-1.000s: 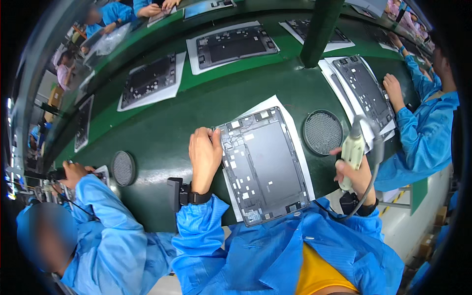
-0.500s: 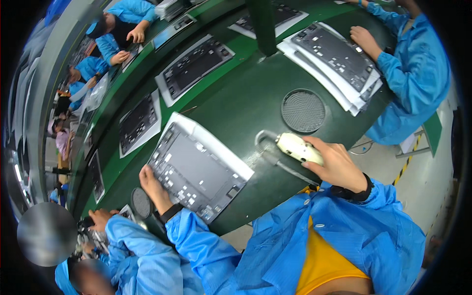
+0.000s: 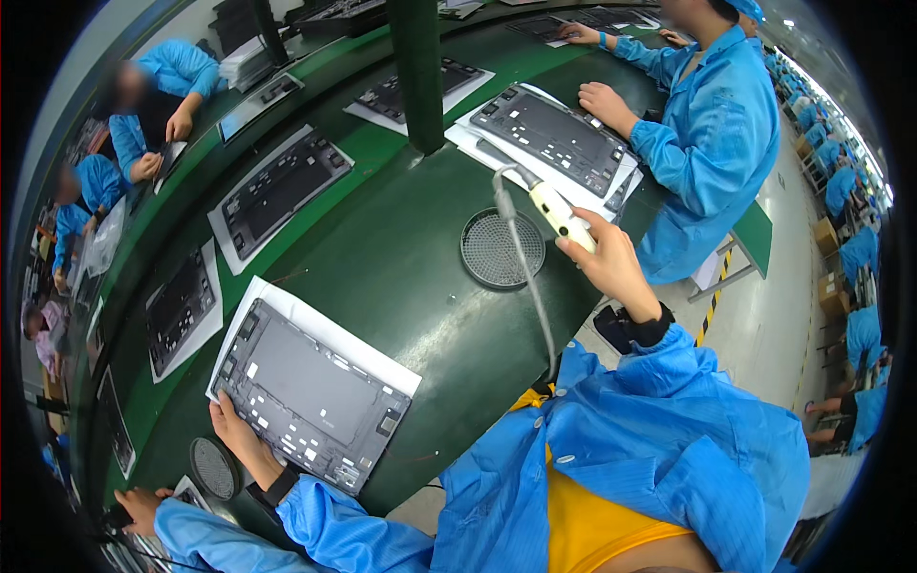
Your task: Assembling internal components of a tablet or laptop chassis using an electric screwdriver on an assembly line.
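Green bench: left hand [image 3: 239, 435] grips grey tablet chassis [image 3: 310, 396]; right hand [image 3: 611, 267] clutches cream screwdriver [image 3: 562, 216].

Tablet chassis [image 3: 310, 396] slid left; screwdriver [image 3: 562, 216] lifted.

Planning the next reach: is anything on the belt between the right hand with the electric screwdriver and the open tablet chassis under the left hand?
Nothing visible. Between the right hand holding the screwdriver and the tablet chassis is bare green belt; the round mesh dish sits off that line.

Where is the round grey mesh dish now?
In the head view, the round grey mesh dish lies on the green belt, just left of the right hand.
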`<state>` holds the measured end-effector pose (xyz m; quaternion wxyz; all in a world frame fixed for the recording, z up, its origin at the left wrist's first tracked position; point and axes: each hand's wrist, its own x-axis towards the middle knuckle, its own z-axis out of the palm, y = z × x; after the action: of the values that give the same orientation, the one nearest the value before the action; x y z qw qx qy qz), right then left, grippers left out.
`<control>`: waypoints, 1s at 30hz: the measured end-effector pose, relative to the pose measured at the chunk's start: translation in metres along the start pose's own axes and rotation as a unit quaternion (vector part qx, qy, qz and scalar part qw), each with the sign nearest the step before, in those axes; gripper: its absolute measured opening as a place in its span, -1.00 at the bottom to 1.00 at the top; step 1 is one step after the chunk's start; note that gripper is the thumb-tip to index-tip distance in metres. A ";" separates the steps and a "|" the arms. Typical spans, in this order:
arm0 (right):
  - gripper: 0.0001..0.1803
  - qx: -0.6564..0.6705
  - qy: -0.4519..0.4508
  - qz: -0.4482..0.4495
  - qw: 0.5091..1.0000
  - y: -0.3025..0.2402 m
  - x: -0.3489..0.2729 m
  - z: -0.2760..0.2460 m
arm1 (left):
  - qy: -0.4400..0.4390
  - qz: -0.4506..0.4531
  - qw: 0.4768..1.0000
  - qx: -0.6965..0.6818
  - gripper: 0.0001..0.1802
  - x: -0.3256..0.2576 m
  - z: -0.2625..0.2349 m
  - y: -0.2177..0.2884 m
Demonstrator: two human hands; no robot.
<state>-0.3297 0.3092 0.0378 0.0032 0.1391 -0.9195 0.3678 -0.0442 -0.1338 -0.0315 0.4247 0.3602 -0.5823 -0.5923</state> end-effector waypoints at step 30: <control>-0.58 -0.172 0.012 -0.151 0.973 -0.021 0.043 0.028 | 0.036 0.029 0.988 0.149 -0.75 -0.006 0.016 0.004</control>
<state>-0.3627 0.2652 0.0362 0.0932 0.2695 -0.9372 0.2009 -0.0567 -0.1220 -0.0270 0.4038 0.4232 -0.6586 -0.4734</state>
